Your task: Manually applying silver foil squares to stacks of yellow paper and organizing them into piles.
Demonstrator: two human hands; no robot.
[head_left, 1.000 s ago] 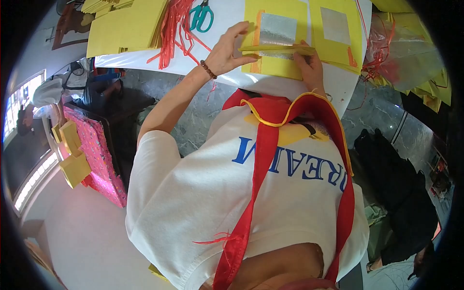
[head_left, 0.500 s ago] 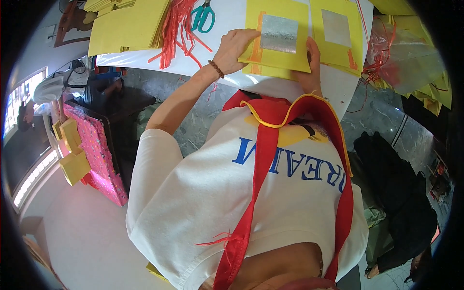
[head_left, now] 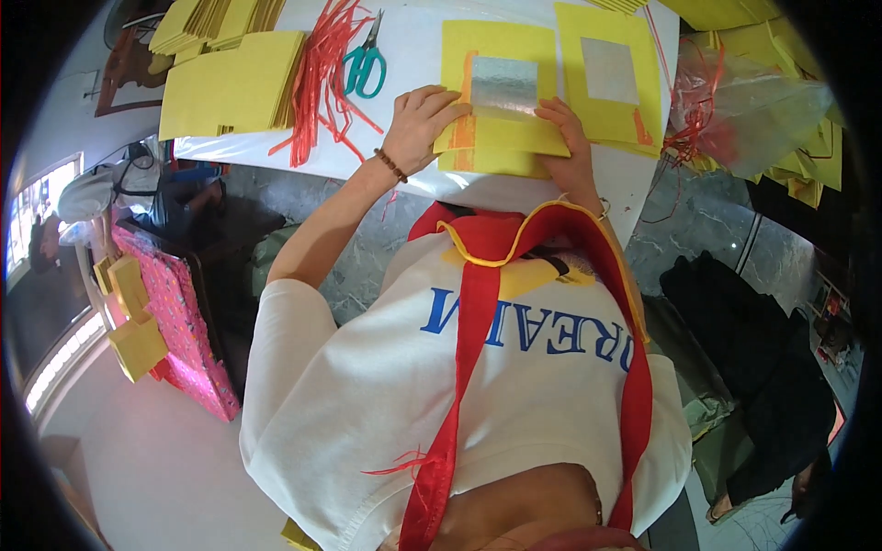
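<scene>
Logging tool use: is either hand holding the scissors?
No: left hand and right hand touch yellow paper; the scissors lie apart from both.

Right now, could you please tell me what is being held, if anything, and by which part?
The yellow paper, by its side edges: left hand at the left, right hand at the right.

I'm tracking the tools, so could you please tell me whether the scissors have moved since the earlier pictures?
No: on the white table, the scissors keep their place right of the red strips; the view shifted.

Perhaps a home workroom, white-covered table (head_left: 413,50), silver-patched yellow sheets (head_left: 510,136), yellow paper stacks (head_left: 230,87), red strips (head_left: 314,87), scissors (head_left: 367,53), marbled floor (head_left: 712,220)
</scene>
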